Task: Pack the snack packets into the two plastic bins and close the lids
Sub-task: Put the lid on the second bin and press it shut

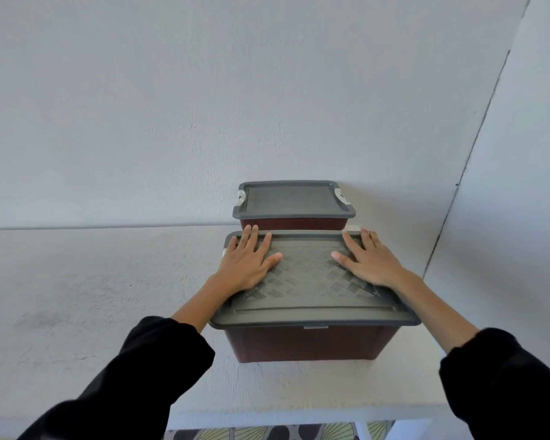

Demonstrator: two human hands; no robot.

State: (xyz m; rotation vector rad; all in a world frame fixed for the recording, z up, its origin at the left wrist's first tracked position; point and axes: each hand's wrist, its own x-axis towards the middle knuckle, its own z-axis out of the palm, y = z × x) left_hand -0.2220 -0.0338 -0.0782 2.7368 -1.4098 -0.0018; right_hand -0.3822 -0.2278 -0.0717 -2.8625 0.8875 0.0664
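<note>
Head cam: near bin on white table, its grey lid on top. Far bin sits just behind, lidded. L hand + R hand lie flat on the lid's back half, fingers straight and spread, gripping nothing. Snack packets not visible, prob inside. Risk: pressing only at the back may leave the front lip unseated. Can't tell if latches are clipped.

Two lidded maroon bins
</note>
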